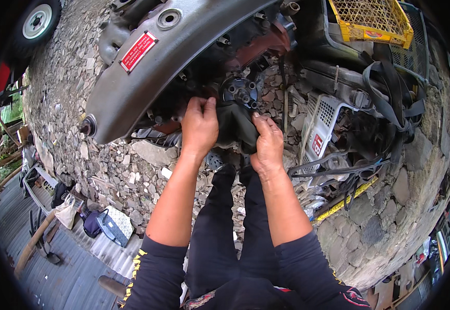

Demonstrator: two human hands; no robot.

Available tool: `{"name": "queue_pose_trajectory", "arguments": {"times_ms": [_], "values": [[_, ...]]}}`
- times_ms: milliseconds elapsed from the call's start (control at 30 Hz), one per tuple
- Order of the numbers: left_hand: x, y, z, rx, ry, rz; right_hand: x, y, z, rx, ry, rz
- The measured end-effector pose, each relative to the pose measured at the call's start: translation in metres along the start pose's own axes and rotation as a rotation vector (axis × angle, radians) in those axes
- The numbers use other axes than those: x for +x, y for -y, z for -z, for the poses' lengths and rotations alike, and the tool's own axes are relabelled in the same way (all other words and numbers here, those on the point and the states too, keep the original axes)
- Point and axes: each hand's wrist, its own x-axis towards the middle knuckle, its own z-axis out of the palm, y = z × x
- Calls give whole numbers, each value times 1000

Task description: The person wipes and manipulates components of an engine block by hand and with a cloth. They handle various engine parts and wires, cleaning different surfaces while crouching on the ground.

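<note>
My left hand [200,128] is closed, fingers curled and thumb on top, at the left side of a smooth dark piece [238,126] that bulges like a wide hose or thick rubber. On the other side my right hand [268,142] grips the same piece, its thumb and fingers closed round the edge. I cannot tell exactly what it is. Just beyond it sits a dark round hub with bolts [242,92] at the end of the engine. The long grey valve cover [158,67], with a red label, spans above my left hand. Fingertips of both hands are partly hidden.
Loose stones [106,155] cover the ground around my legs. At the right lie a white plastic crate [322,121], dark straps [390,93] and a yellow measuring stick [346,199]. A yellow crate [372,20] stands far right. Bags [115,225] rest on corrugated sheeting at left.
</note>
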Motion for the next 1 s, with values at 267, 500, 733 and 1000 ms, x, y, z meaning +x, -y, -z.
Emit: {"name": "queue_pose_trajectory", "arguments": {"times_ms": [267,500,733,1000], "values": [[-5,2,-1,8,11,3,4,3,-7,-12,-84,26],[-11,-27,-15,-44,-3,-63,8,3,23,18,-77,19],[-35,-26,1,-105,-16,-45,-12,21,25,-73,67,61],[-82,14,-6,-189,214,61,-22,35,55,-272,22,112]]}}
